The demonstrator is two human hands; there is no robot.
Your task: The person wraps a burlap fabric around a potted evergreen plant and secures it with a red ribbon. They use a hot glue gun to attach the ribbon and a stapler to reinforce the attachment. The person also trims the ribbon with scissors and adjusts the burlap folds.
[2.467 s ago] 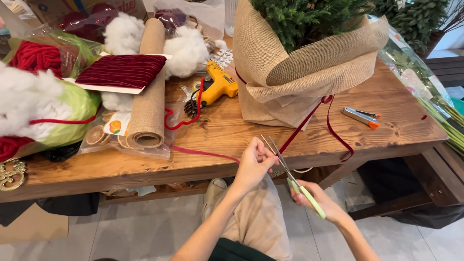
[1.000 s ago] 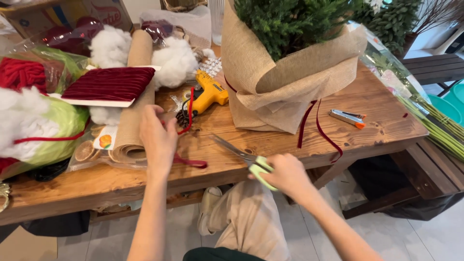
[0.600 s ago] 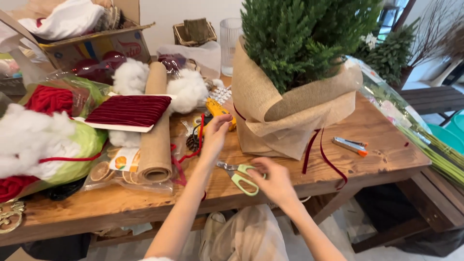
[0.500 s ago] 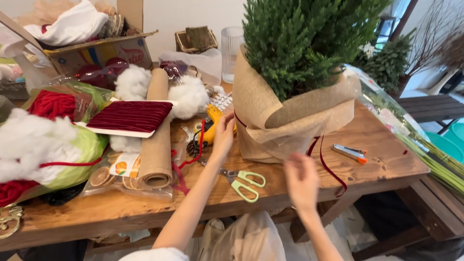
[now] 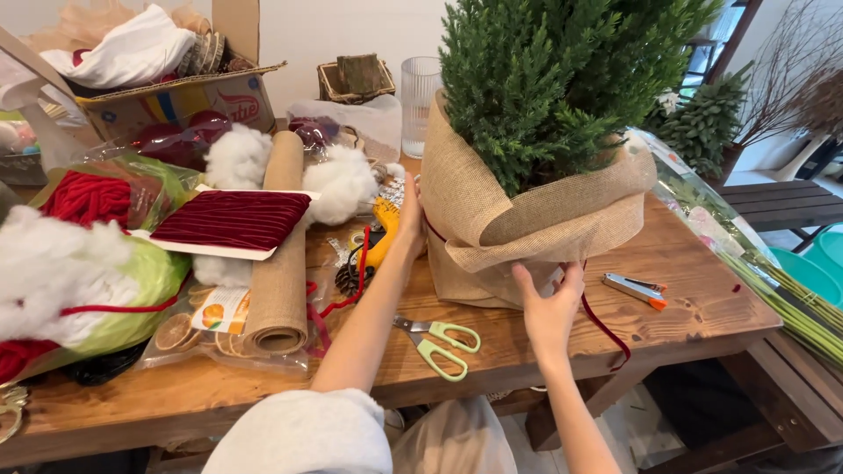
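Burlap-wrapped tree (image 5: 536,219) between hands; scissors (image 5: 436,339) nearby.

free: table front right (image 5: 702,307) | blocked: scissors (image 5: 439,338), burlap roll (image 5: 279,263)

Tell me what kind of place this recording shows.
Probably a home craft or floral-decorating workspace: a wooden table with a burlap-wrapped small evergreen, a burlap roll, scissors and a glue gun.

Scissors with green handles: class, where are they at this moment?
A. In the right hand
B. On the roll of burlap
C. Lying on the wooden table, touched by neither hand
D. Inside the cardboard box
C: the scissors lie on the wooden table, while the left hand and right hand both rest on the burlap wrap of the small tree.
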